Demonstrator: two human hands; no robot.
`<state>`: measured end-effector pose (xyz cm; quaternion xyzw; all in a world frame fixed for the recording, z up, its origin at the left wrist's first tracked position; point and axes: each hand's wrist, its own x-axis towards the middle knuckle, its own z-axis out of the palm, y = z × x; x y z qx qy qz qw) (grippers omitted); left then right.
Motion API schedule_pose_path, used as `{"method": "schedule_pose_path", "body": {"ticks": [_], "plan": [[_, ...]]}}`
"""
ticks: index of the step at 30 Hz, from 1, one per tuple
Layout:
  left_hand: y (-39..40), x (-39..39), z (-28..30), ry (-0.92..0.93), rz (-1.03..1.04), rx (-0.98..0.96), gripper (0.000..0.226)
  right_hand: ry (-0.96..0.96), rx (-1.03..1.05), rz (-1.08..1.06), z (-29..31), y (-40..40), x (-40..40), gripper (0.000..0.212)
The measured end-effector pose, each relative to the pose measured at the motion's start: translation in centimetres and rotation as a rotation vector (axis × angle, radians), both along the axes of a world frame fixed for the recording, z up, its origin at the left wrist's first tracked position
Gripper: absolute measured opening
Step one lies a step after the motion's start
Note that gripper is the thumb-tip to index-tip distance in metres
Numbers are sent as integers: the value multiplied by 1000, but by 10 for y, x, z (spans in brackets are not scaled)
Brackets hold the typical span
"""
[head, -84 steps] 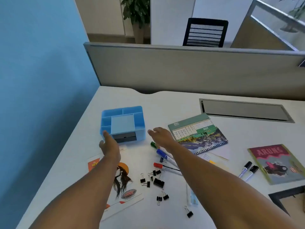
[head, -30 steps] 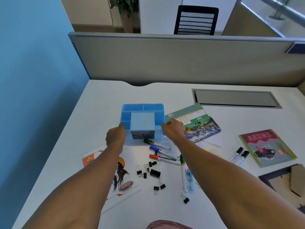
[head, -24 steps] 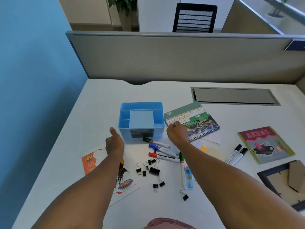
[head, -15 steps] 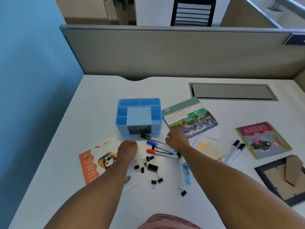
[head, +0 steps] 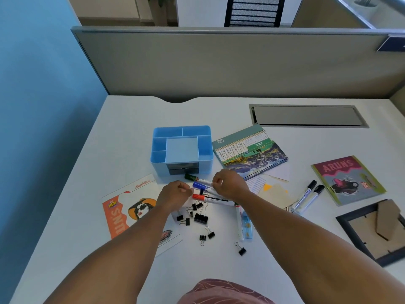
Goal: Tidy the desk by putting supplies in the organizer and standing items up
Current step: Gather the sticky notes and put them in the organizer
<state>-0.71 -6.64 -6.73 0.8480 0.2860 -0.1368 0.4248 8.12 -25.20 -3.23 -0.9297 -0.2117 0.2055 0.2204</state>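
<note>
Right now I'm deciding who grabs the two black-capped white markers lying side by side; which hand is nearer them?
Right. The right hand lies just left of the two black-capped white markers, past the paper notes; the left hand sits further left, beyond the coloured pens.

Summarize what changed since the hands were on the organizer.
Both hands let go of the blue organizer and drew back toward the person to the markers in front of it. The left hand and right hand now curl over the blue marker; exact grip unclear. Organizer, calendar and binder clips stayed put.
</note>
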Motion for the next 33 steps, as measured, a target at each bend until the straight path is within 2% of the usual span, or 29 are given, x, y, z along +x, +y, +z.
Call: {"method": "schedule_pose_path", "body": {"ticks": [5,10,14,19,26,29,33], "plan": [[-4,-2,6,-98,18,112,13,-39,9,-275,1,-20,12,17],[-22,8,13,-187,1,113,9,-17,-22,-500,3,-65,28,19],[-45,20,15,-224,-62,39,9,4,-195,-517,1,-96,33,39],[-78,34,23,-220,-146,33,11,36,-302,-527,-3,-125,28,57],[-117,53,23,-101,-321,6,15,146,-400,-492,-2,-153,24,100],[-130,57,22,-71,-371,-15,14,155,-426,-453,-3,-155,21,103],[-144,59,20,-23,-382,-107,18,225,-383,-491,-8,-156,18,95]]}}
